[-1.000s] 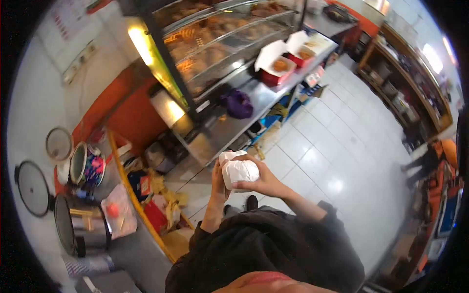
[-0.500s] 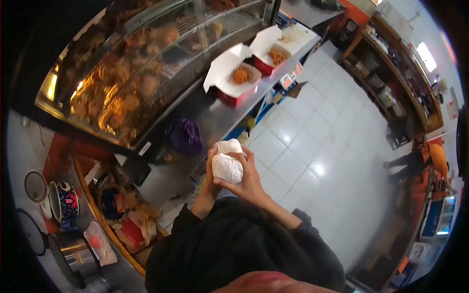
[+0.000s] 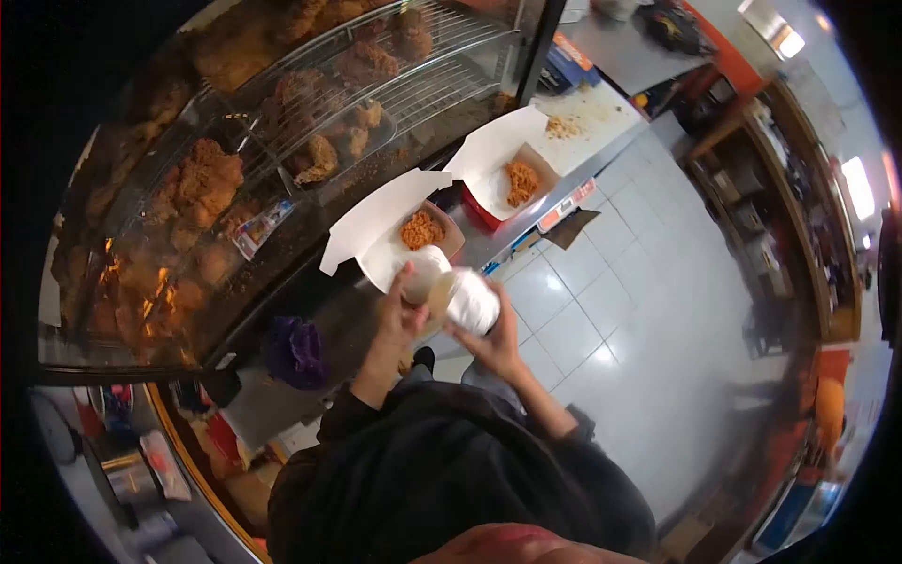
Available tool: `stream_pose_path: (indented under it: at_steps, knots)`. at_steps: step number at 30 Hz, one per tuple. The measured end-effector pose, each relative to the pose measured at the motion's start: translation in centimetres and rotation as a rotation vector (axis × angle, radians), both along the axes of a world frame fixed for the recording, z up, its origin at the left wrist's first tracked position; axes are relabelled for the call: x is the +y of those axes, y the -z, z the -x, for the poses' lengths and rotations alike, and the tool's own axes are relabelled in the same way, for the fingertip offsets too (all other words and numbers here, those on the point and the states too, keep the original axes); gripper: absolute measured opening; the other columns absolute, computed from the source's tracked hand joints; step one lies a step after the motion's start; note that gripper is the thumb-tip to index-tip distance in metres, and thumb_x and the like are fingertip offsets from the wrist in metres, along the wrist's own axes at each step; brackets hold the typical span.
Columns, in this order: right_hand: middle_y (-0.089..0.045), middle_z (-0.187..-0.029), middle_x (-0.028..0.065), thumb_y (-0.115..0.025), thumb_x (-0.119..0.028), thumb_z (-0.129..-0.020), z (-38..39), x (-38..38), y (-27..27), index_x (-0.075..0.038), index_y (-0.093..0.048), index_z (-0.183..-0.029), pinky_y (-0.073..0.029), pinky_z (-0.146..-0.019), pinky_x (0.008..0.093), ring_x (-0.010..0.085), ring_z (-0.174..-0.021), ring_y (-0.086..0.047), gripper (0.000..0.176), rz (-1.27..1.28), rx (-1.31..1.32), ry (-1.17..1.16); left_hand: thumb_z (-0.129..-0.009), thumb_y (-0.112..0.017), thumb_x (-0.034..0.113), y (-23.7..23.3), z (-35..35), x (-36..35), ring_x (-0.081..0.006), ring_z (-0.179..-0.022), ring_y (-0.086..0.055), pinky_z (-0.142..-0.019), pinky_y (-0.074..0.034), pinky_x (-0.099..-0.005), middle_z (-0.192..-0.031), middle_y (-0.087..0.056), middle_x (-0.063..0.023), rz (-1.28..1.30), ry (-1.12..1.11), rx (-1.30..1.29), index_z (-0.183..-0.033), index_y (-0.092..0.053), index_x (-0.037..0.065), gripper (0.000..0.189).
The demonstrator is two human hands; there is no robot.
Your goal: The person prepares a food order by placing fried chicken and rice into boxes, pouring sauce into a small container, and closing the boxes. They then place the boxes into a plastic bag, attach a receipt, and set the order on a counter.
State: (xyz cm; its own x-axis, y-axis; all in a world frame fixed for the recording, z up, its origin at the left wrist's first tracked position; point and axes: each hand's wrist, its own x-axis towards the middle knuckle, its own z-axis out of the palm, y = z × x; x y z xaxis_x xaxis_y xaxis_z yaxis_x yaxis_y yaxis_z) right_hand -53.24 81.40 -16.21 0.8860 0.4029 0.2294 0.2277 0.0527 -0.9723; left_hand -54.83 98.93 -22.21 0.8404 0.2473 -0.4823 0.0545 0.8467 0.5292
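Note:
Two rounded white paper-wrapped bundles are in my hands, in front of the nearer open food box (image 3: 376,268). My left hand (image 3: 398,318) is closed round one white bundle (image 3: 427,269) at the box's near edge, partly overlapping it in view. Just to the right, my right hand (image 3: 498,346) grips the other white bundle (image 3: 474,303), which is tilted and blurred. A yellowish blurred patch shows between the two; I cannot make out what it is. Fried chicken (image 3: 422,229) lies inside the nearer box. The farther open box (image 3: 484,193) also holds fried chicken (image 3: 521,182).
A glass display case (image 3: 282,141) with fried chicken on racks rises behind the counter. A crumpled purple bag (image 3: 295,352) lies on the counter (image 3: 254,409) at left. Crumbs (image 3: 564,126) are scattered beyond the boxes. Tiled floor (image 3: 583,320) and wooden shelves (image 3: 752,197) are at right.
My hands have moved apart, each keeping one bundle, where both bundles were held together before. The view has shifted closer to the display case and boxes.

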Motion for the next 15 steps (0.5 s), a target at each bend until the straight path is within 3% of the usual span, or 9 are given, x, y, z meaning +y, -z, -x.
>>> stream_pose_path:
  at_steps: [2,3,4,6,9,11,12,14,15]
  knots:
    - [-0.053,-0.124,0.0135,-0.080,-0.008,-0.072,-6.7,-1.3,0.1,0.001,-0.041,-0.129,-0.043,-0.097,0.0354,0.0206,-0.117,-0.051,0.069,0.066,-0.093,0.064,-0.090,-0.062,0.029,1.7,-1.9,1.6,-0.0242,-0.113,-0.056,-0.098,-0.044,-0.0388,-0.121,-0.057,-0.0086,-0.151,-0.154,-0.221,-0.130,-0.047,0.004,0.049]
    - [-0.054,-0.123,0.0163,-0.079,-0.008,-0.071,-10.7,-1.6,3.0,0.001,-0.040,-0.132,-0.042,-0.098,0.0379,0.0271,-0.114,-0.053,0.074,0.035,-0.156,0.166,-0.090,-0.062,0.029,1.5,-3.0,1.8,-0.0242,-0.113,-0.056,-0.098,-0.044,-0.0388,-0.121,-0.057,-0.0086,-0.165,-0.193,-0.216,-0.130,-0.047,0.004,0.049]
    - [-0.054,-0.121,0.0178,-0.080,-0.009,-0.071,-14.5,-2.1,1.5,-0.001,-0.039,-0.133,-0.042,-0.097,0.0392,0.0286,-0.115,-0.052,0.075,0.025,-0.007,0.063,-0.089,-0.064,0.027,1.2,-3.3,1.9,-0.0232,-0.112,-0.055,-0.097,-0.043,-0.0376,-0.120,-0.057,-0.0082,-0.323,-0.327,-0.112,-0.127,-0.048,0.004,0.047]
    - [-0.056,-0.114,0.0223,-0.081,-0.013,-0.069,-21.9,-2.1,1.7,-0.004,-0.042,-0.124,-0.046,-0.085,0.0429,0.0381,-0.104,-0.056,0.069,0.335,-0.355,0.188,-0.088,-0.065,0.025,1.2,-4.1,2.4,-0.0223,-0.111,-0.055,-0.097,-0.043,-0.0364,-0.119,-0.057,-0.0078,-0.488,-0.491,-0.008,-0.125,-0.050,0.003,0.045]
    - [-0.057,-0.109,0.0239,-0.083,-0.019,-0.067,-28.7,-1.1,4.4,-0.005,-0.041,-0.120,-0.047,-0.080,0.0452,0.0414,-0.097,-0.058,0.069,0.405,-0.366,-0.023,-0.080,-0.075,0.024,1.6,-4.5,2.3,-0.0184,-0.105,-0.055,-0.088,-0.045,-0.0332,-0.116,-0.056,-0.0103,-0.792,-0.510,0.367,-0.119,-0.048,0.002,0.052]
    - [-0.059,-0.100,0.0243,-0.084,-0.021,-0.064,-31.1,0.5,5.7,-0.006,-0.040,-0.119,-0.047,-0.077,0.0469,0.0422,-0.091,-0.059,0.072,0.624,-0.010,-0.397,-0.080,-0.076,0.025,2.7,-4.6,2.2,-0.0187,-0.104,-0.056,-0.087,-0.045,-0.0331,-0.115,-0.056,-0.0105,-0.835,-0.547,0.398,-0.118,-0.048,0.001,0.053]
    - [-0.061,-0.093,0.0242,-0.083,-0.025,-0.066,-31.8,1.2,7.5,-0.005,-0.040,-0.119,-0.047,-0.074,0.0502,0.0449,-0.084,-0.061,0.071,0.587,-0.210,-0.464,-0.079,-0.076,0.026,3.4,-4.6,2.3,-0.0190,-0.103,-0.056,-0.086,-0.046,-0.0329,-0.114,-0.056,-0.0108,-0.880,-0.548,0.415,-0.117,-0.047,0.001,0.054]
    - [-0.058,-0.100,0.0221,-0.082,-0.030,-0.066,-32.1,2.6,12.4,-0.005,-0.042,-0.118,-0.045,-0.077,0.0505,0.0435,-0.089,-0.058,0.070,0.740,-0.501,-0.402,-0.080,-0.076,0.025,3.9,-4.7,2.5,-0.0206,-0.102,-0.056,-0.087,-0.045,-0.0337,-0.112,-0.056,-0.0118,-0.959,-0.556,0.479,-0.117,-0.046,0.000,0.054]
    - [-0.056,-0.103,0.0210,-0.081,-0.032,-0.066,-31.1,2.6,10.5,-0.005,-0.044,-0.118,-0.043,-0.080,0.0498,0.0420,-0.093,-0.055,0.070,0.794,-0.652,-0.286,-0.080,-0.075,0.025,4.2,-4.9,3.0,-0.0222,-0.101,-0.056,-0.088,-0.045,-0.0346,-0.111,-0.056,-0.0129,-1.039,-0.526,0.542,-0.117,-0.046,0.000,0.054]
